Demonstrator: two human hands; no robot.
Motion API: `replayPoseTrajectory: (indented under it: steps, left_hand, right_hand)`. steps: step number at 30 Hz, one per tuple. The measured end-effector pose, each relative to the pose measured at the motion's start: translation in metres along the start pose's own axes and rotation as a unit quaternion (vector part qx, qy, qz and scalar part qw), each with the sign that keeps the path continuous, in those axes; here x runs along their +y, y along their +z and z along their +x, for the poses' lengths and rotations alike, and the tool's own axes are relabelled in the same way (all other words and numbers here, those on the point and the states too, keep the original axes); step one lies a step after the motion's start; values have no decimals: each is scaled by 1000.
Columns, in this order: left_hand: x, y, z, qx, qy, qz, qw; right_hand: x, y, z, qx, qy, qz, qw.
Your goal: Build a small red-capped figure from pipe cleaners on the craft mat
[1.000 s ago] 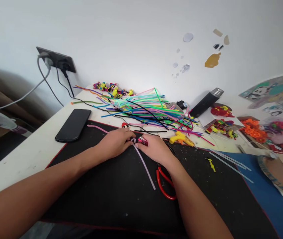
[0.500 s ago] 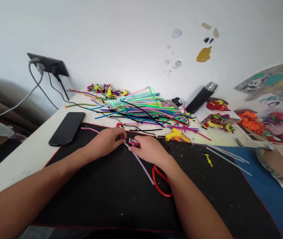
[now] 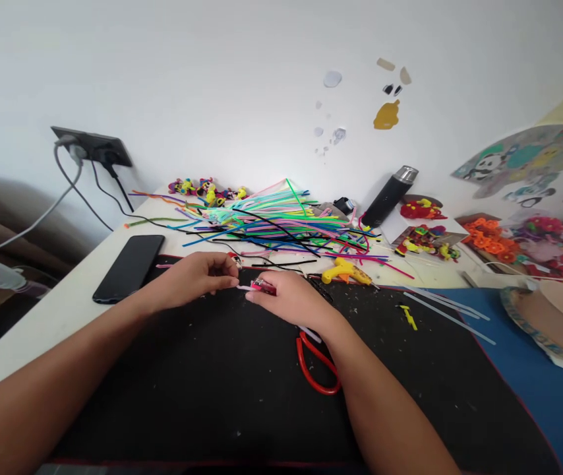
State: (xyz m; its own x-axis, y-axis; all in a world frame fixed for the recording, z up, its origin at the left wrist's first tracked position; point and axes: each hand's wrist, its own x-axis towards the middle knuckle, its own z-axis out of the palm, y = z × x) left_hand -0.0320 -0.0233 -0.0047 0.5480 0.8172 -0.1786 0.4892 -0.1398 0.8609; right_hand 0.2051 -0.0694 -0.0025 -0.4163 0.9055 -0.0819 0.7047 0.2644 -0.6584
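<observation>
My left hand [image 3: 209,277] pinches something small with thumb and forefinger at the mat's far side. From its fingertips a thin pale lilac stick [image 3: 244,287] reaches toward my right hand [image 3: 286,297]. That hand is closed round a red lighter [image 3: 264,285] with a metal top, held against the stick's right end. Another pale lilac length [image 3: 310,334] shows under my right wrist; whether it joins the first I cannot tell. Red scissor handles [image 3: 317,369] lie by my right forearm. Behind my left fingers sits a small red-and-white piece [image 3: 235,258], partly hidden.
Behind the hands lies a heap of coloured pipe cleaners [image 3: 271,221]. A phone [image 3: 129,268] rests at left. Rightward are a yellow glue gun [image 3: 348,272], a black flask [image 3: 390,196], clear glue sticks [image 3: 449,318], a yellow piece [image 3: 409,317] and a round basket [image 3: 529,323].
The long lilac stick lying diagonally across the mat is now mostly out of sight under my right hand and wrist. My hands have shifted slightly left, and the whole view has moved a little.
</observation>
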Motion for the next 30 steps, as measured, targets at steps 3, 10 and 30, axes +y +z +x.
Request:
replayPoseTrajectory:
  steps: [3, 10, 30]
  left_hand:
    - [5, -5, -4, -24, 3, 25, 999]
    - [17, -15, -11, -65, 13, 16, 998]
    - [15, -96, -50, 177, 56, -120, 975]
  right_hand:
    - [1, -3, -2, -13, -4, 65, 998]
    - [10, -4, 3, 28, 13, 116, 993]
    - [-23, 18, 0, 25, -57, -143, 988]
